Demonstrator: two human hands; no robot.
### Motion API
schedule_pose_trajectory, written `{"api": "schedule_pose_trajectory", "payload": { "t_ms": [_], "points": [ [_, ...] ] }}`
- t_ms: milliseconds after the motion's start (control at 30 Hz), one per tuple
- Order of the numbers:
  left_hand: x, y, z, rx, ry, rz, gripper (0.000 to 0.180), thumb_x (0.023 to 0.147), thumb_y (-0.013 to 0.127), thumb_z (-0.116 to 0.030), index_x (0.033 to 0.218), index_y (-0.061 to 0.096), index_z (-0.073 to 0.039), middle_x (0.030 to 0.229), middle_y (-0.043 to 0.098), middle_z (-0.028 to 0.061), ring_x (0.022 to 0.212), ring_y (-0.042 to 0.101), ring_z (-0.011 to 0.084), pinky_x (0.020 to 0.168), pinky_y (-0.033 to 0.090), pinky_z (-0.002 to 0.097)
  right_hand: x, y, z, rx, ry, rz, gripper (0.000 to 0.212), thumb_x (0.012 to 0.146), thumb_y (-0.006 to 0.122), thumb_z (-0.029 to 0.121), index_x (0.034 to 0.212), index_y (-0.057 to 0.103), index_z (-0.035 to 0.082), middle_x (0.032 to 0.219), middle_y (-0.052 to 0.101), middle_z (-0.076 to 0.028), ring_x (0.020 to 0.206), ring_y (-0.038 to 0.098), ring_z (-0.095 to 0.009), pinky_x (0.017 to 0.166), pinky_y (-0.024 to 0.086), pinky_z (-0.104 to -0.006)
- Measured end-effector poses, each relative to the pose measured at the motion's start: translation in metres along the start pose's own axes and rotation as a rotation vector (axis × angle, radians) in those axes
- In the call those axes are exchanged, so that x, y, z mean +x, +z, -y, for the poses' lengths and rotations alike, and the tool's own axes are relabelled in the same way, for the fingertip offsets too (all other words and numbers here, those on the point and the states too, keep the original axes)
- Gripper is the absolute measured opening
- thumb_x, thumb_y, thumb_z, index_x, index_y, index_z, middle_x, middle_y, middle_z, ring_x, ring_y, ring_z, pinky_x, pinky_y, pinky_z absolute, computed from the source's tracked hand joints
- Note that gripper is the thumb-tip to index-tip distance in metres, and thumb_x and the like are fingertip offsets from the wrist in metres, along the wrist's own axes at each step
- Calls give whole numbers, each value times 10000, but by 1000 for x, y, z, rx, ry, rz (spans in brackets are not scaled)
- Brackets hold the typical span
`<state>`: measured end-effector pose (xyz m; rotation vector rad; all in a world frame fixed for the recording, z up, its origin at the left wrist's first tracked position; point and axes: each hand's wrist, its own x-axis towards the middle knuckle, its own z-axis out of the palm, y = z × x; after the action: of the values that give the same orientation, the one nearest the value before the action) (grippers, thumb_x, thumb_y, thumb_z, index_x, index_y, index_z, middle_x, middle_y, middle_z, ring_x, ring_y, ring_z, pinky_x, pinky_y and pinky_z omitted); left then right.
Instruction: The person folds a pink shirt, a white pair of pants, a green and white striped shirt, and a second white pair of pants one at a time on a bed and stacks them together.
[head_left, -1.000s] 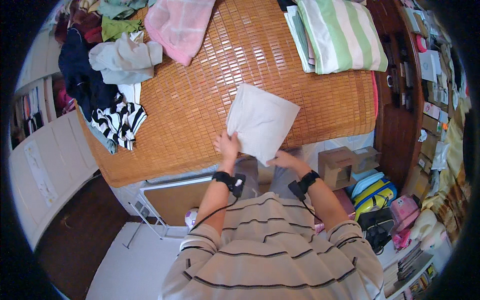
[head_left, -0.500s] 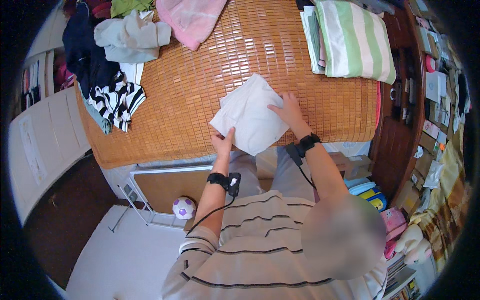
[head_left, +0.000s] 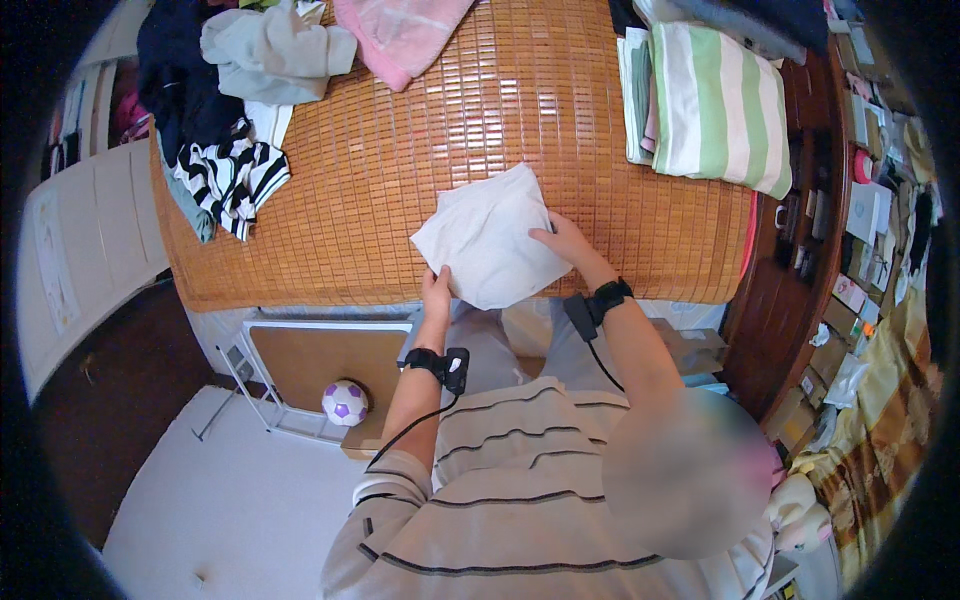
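Observation:
A white piece of cloth [head_left: 490,240], folded into an uneven shape with creases, is spread between my hands at the near edge of the bed mat. My left hand [head_left: 437,288] grips its lower left edge, the thumb on top and the fingers mostly hidden below. On the other side, my right hand [head_left: 568,242] holds the right edge with the thumb on the upper face. I cannot tell which kind of garment or cloth it is. Each wrist bears a black strap with a small device and a cable.
The bed carries a brown tile mat [head_left: 380,190]. Rumpled clothes [head_left: 275,55] and a striped black-and-white garment [head_left: 232,180] lie at left, a pink cloth [head_left: 400,35] at the back. Green-and-white striped folded fabric [head_left: 715,105] sits back right. A ball [head_left: 345,402] rests by a folded white frame [head_left: 300,325].
The cloth has turned slightly between my hands, and its outline has become wider. My right hand is a little lower and further left. The whole view has shifted somewhat.

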<state>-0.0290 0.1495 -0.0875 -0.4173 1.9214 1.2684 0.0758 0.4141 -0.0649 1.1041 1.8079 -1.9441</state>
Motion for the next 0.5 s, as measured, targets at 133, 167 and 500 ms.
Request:
{"api": "schedule_pose_trajectory", "payload": {
  "t_ms": [133, 167, 500],
  "points": [
    [-12, 1, -2, -47, 39, 6, 399, 850, 489, -276, 1133, 415, -4, 1011, 533, 91, 889, 491, 168, 744, 410, 315, -6, -8, -2, 21, -39, 118, 464, 729, 633, 210, 1114, 484, -2, 955, 588, -112, 851, 557, -176, 752, 447, -292],
    [-12, 1, 0, -119, 63, 31, 420, 860, 474, -281, 1170, 379, -15, 1053, 517, 94, 914, 486, 171, 757, 410, 316, -11, -8, 2, 44, 9, 107, 483, 722, 644, 212, 1116, 474, -10, 973, 580, -118, 865, 551, -179, 759, 444, -295],
    [-41, 22, -39, -271, -144, 151, 487, 816, 567, -235, 1202, 388, 1, 1116, 513, 95, 1000, 496, 183, 798, 422, 312, -19, 17, 5, -229, 15, -199, 652, 599, 744, 296, 1071, 453, -48, 985, 555, -208, 902, 549, -312, 775, 440, -346]
  ]
}}
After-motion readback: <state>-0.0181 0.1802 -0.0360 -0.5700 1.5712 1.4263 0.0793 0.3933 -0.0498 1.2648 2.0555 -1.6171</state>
